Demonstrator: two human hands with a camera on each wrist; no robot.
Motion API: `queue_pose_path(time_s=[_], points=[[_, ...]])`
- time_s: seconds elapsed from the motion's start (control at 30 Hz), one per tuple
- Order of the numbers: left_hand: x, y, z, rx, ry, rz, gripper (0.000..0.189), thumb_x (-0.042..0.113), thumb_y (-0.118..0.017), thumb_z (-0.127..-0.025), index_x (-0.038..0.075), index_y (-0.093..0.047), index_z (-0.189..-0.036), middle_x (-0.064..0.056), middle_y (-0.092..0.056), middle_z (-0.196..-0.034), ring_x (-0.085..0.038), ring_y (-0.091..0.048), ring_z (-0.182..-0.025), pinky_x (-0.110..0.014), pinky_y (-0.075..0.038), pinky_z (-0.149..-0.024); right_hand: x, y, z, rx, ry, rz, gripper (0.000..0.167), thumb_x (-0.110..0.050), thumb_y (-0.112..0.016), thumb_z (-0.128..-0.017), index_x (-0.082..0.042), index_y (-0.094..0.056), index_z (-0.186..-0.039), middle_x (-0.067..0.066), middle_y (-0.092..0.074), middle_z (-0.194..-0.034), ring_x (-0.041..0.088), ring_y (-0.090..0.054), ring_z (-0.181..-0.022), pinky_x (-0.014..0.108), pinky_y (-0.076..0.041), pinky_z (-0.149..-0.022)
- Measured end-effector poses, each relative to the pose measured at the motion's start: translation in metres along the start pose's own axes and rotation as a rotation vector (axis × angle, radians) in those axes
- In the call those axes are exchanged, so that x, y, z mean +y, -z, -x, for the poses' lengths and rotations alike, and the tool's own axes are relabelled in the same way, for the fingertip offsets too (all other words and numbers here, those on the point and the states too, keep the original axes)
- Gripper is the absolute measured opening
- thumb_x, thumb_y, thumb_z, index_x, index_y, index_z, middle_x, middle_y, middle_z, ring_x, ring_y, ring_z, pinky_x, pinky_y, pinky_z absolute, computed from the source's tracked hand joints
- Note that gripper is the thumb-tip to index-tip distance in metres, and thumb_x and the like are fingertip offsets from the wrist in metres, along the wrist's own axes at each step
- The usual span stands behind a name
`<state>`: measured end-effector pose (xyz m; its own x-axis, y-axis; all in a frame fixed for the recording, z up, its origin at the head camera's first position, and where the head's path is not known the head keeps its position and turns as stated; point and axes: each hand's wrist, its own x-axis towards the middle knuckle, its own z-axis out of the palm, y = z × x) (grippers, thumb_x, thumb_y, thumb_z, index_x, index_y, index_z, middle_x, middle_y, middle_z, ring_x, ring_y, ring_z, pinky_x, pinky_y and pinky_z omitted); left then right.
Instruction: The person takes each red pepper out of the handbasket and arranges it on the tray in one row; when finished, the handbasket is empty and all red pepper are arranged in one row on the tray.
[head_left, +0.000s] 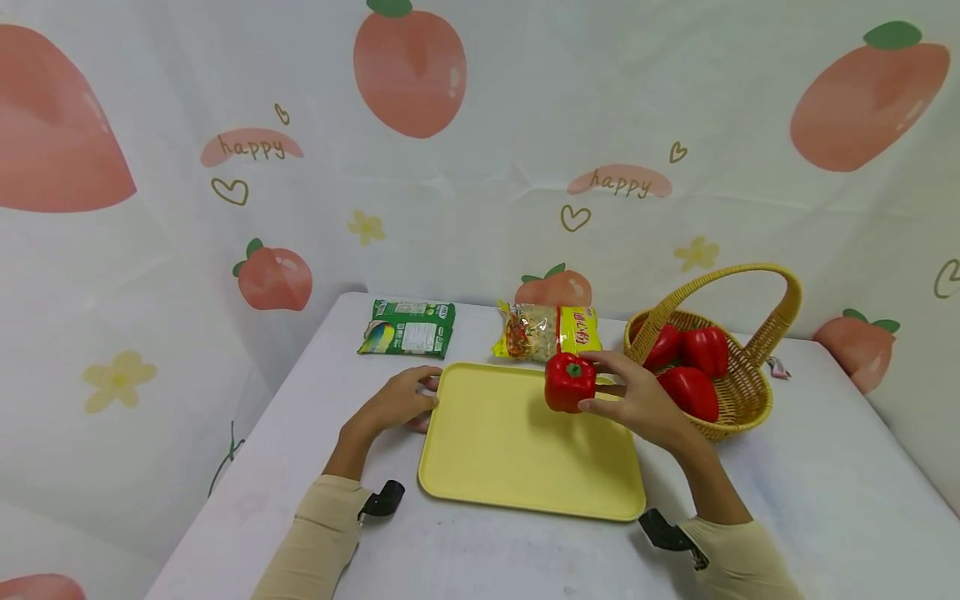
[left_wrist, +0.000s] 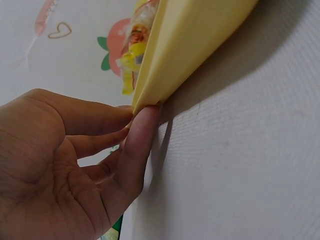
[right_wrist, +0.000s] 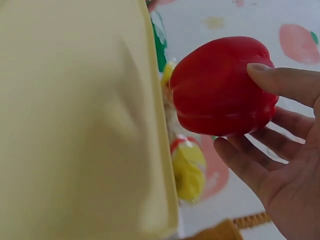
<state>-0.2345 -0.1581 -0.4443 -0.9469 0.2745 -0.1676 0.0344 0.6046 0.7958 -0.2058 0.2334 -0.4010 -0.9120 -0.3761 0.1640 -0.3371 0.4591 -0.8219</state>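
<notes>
My right hand (head_left: 637, 398) holds a red bell pepper (head_left: 568, 383) between thumb and fingers, above the right part of a yellow tray (head_left: 517, 467). In the right wrist view the pepper (right_wrist: 222, 87) hangs clear of the tray (right_wrist: 75, 125), its smooth side facing the camera. At the tray's far left corner, my left hand (head_left: 397, 402) pinches the rim. The left wrist view shows the thumb and fingers of that hand (left_wrist: 75, 165) on the tray edge (left_wrist: 185, 45), which casts a shadow on the white table.
A wicker basket (head_left: 750, 400) with an arched handle stands at the right, with several red bell peppers (head_left: 690, 392) inside. Behind the tray lie a green packet (head_left: 408, 327) and a clear-and-yellow food packet (head_left: 547, 331). A small wrapped item (head_left: 777, 367) lies right of the basket.
</notes>
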Motion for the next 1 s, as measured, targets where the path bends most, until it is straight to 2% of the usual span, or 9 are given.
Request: queue_pose_path(time_s=[0.23,0.43,0.67,1.0], points=[[0.001,0.001,0.0,0.004,0.002,-0.005,0.059,0.009,-0.062,-0.094,0.003,-0.053,-0.152,-0.015,-0.062,-0.133,-0.023,-0.062,-0.101,-0.03,-0.058,-0.077,-0.008,-0.024,-0.019,-0.031,0.015,-0.044,0.067,-0.016,-0.085,-0.089,-0.007,-0.056,-0.149,0.017,-0.062,-0.141,0.044,-0.062,-0.128,0.06,-0.057,-0.103],[0.0,0.001,0.001,-0.004,0.006,0.019,0.057,0.01,-0.063,-0.096,0.003,-0.053,-0.153,-0.016,-0.061,-0.133,-0.022,-0.063,-0.099,-0.029,-0.059,-0.074,-0.014,-0.045,-0.033,-0.068,0.044,-0.08,0.066,-0.011,-0.083,-0.09,-0.006,-0.055,-0.15,0.017,-0.058,-0.144,0.042,-0.061,-0.13,0.061,-0.056,-0.104],[0.0,0.0,0.001,-0.005,0.012,0.031,0.056,0.01,-0.062,-0.097,0.004,-0.054,-0.152,-0.015,-0.062,-0.132,-0.02,-0.064,-0.093,-0.029,-0.059,-0.073,-0.019,-0.069,-0.044,-0.104,0.084,-0.097,0.066,-0.007,-0.081,-0.091,-0.005,-0.053,-0.151,0.016,-0.055,-0.149,0.037,-0.058,-0.135,0.056,-0.057,-0.104],[0.0,-0.002,-0.001,-0.006,0.025,0.063,0.055,0.008,-0.062,-0.097,0.005,-0.054,-0.152,-0.014,-0.062,-0.131,-0.02,-0.065,-0.088,-0.03,-0.064,-0.071,-0.027,-0.095,-0.055,-0.101,0.062,-0.096,0.066,-0.006,-0.08,-0.093,-0.005,-0.052,-0.152,0.014,-0.053,-0.15,0.035,-0.055,-0.137,0.051,-0.059,-0.103]])
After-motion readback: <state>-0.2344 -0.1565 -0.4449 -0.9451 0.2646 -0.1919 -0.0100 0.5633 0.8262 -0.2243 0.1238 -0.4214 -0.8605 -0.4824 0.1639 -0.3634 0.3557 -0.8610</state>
